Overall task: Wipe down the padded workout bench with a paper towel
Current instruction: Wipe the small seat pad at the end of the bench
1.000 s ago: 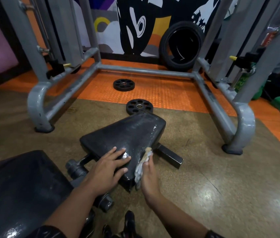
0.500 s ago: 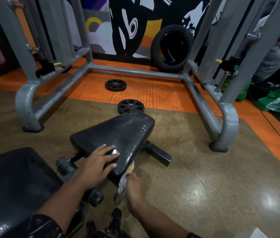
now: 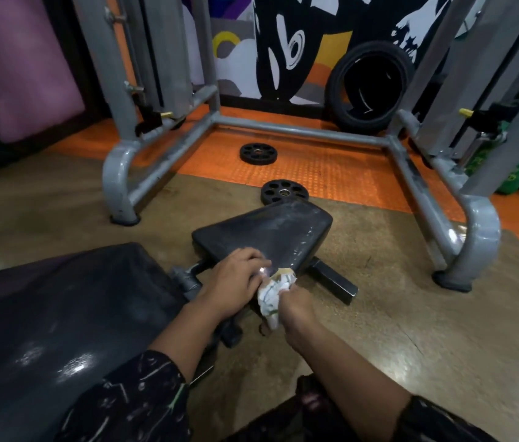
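We see the small black seat pad [image 3: 264, 237] of the workout bench at the centre of the view, tilted, its far end pointing toward 1 o'clock. Our left hand [image 3: 234, 287] rests flat on the pad's near corner, fingers fairly straight and spread, gripping nothing. Our right hand [image 3: 295, 303] sits just beside it at 3 o'clock, fingers curled tightly round a crumpled paper towel [image 3: 272, 298], which is pressed against the pad's near edge and hangs below it.

At 8 o'clock from the hands lies the large black back pad [image 3: 60, 320], glossy, filling the lower left. Between the two pads we see the bench's grey hinge tube [image 3: 185, 280]. A dark steel foot bar [image 3: 334, 280] sticks out from under the seat pad toward 4 o'clock.

Beyond the seat pad, at 12 o'clock, a black weight plate [image 3: 284, 193] lies on the floor just behind the pad's far end; a second plate [image 3: 257, 153] lies farther off on the orange mat [image 3: 331, 173]. A grey steel rack frame [image 3: 299, 130] encloses both plates, and a black tyre [image 3: 369, 87] leans against the painted wall at 1 o'clock.
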